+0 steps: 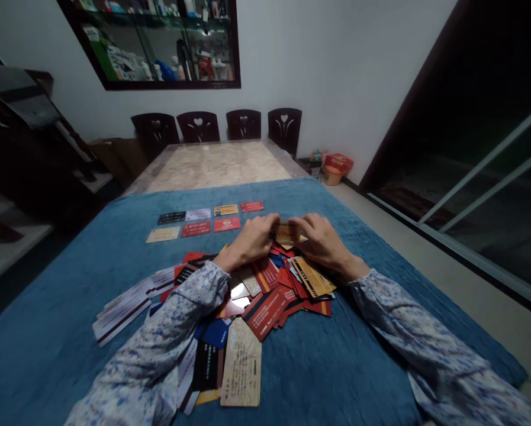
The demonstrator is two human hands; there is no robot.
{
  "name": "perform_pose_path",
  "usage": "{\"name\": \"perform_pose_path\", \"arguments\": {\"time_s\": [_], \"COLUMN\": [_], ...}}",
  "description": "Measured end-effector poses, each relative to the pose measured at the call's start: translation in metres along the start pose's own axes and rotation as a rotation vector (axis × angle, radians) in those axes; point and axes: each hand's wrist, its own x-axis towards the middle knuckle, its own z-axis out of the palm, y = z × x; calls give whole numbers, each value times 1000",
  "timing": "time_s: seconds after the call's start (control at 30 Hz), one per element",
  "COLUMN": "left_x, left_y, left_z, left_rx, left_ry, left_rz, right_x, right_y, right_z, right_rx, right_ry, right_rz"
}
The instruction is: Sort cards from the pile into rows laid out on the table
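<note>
A yellowish card [287, 232] is held up between my two hands, tilted on edge above a loose heap of cards. My left hand [255, 238] pinches its left end, and my right hand [321, 239] grips the right end. Below them spread overlapping red cards [265, 310], a yellow card [314, 277] on the right and a cream card [243, 367] nearest me. White striped cards [122, 310] fan out to the left. Beyond my left hand, several cards lie face up in two rows, among them a red card [227, 224] and a black card [171, 218].
A blue cloth [345, 355] covers the near part of the table; its bare marble-like top [212, 163] shows farther off. Dark chairs [198, 126] stand at the far end. To the right on the floor is an orange bucket [334, 175].
</note>
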Motion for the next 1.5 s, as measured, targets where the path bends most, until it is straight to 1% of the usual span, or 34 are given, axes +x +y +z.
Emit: {"name": "perform_pose_path", "arguments": {"time_s": [0.17,0.3,0.43,0.53,0.73,0.97,1.2,1.33,1.5], "left_x": [-2,-4,-6,-8,-9,-7,-3,1,6], "left_y": [0,-5,-14,-21,-44,-84,-124,-141,-154], "left_z": [-13,-27,-40,-49,-64,-68,-64,-62,-60], "left_rx": [51,88,127,178,266,308,288,279,282], "left_ry": [-10,-20,-9,-17,-32,-42,-78,-123,-170], "left_rz": [-25,-38,-25,-51,-115,-149,-197,-248,-301], "right_x": [10,24,42,58,92,133,165,180,196], "right_y": [-3,-6,-7,-6,-11,-22,-33,-35,-35], "right_z": [-4,-9,-14,-14,-5,8,24,36,54], "right_rx": [-49,-54,-66,-75,-61,-36,3,14,7], "right_ry": [-8,-48,-101,-144,-186,-272,-405,-447,-481], "right_rz": [-25,-56,-80,-116,-143,-153,-135,-135,-114]}}
